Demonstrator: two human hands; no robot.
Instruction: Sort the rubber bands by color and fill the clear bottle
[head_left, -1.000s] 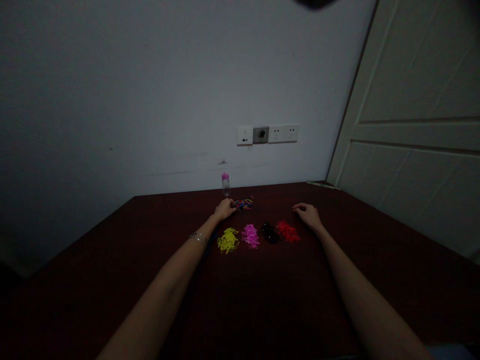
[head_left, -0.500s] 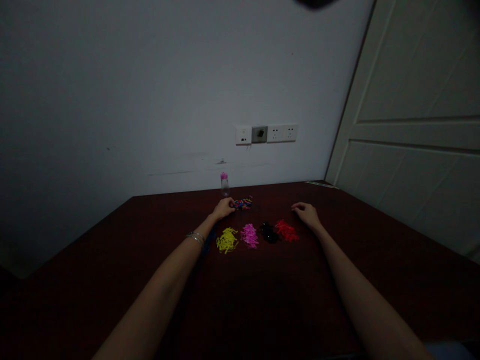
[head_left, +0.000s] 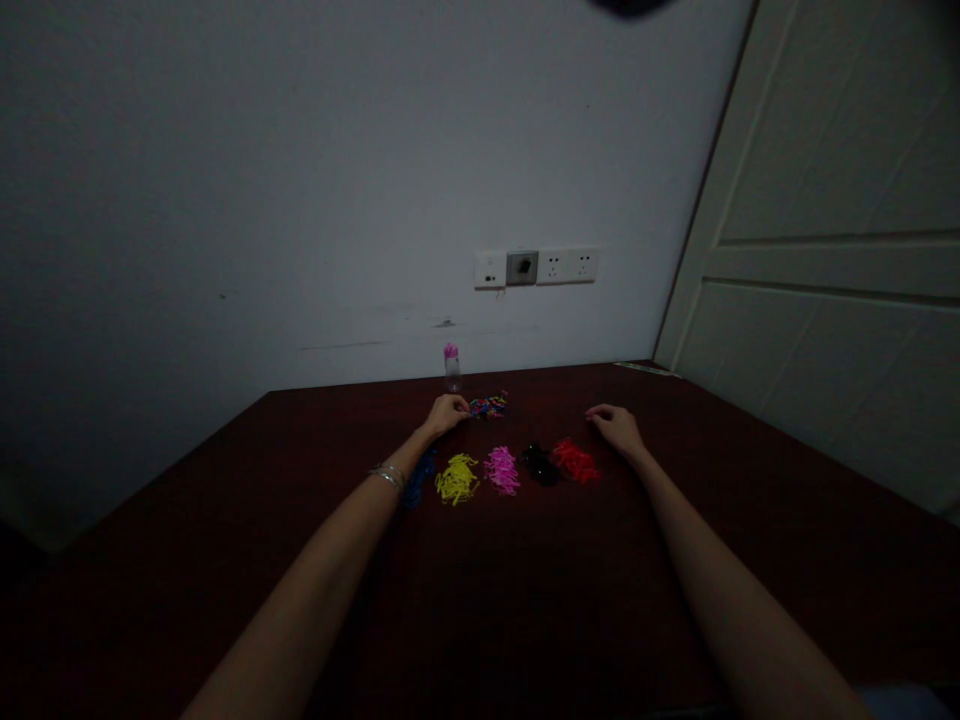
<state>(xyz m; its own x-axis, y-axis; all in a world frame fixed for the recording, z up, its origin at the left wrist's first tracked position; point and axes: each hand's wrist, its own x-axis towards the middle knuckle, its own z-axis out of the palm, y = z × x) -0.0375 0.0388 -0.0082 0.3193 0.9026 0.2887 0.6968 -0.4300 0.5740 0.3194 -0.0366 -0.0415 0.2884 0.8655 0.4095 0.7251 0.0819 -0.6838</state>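
Note:
My left hand (head_left: pixel 450 411) is closed at the left edge of a small mixed-colour pile (head_left: pixel 489 406); what its fingertips hold, if anything, is too small to tell. My right hand (head_left: pixel 616 428) rests on the table behind and right of the red pile (head_left: pixel 575 460), its fingers pressed together, their contents unclear. In a row nearer me lie a black pile (head_left: pixel 540 464), a pink pile (head_left: pixel 502 470), a yellow pile (head_left: pixel 457 479) and a dark blue pile (head_left: pixel 419 480), the last partly behind my left forearm.
A clear bottle with a pink top (head_left: pixel 451 368) stands behind the mixed pile, near the wall. Sockets (head_left: pixel 553 266) are on the wall above the dark red table (head_left: pixel 570 580). A thin flat strip (head_left: pixel 646 369) lies at the back right corner.
The view has shifted slightly, and more of the dark blue pile shows beside my left forearm. Both hands keep nearly the same places.

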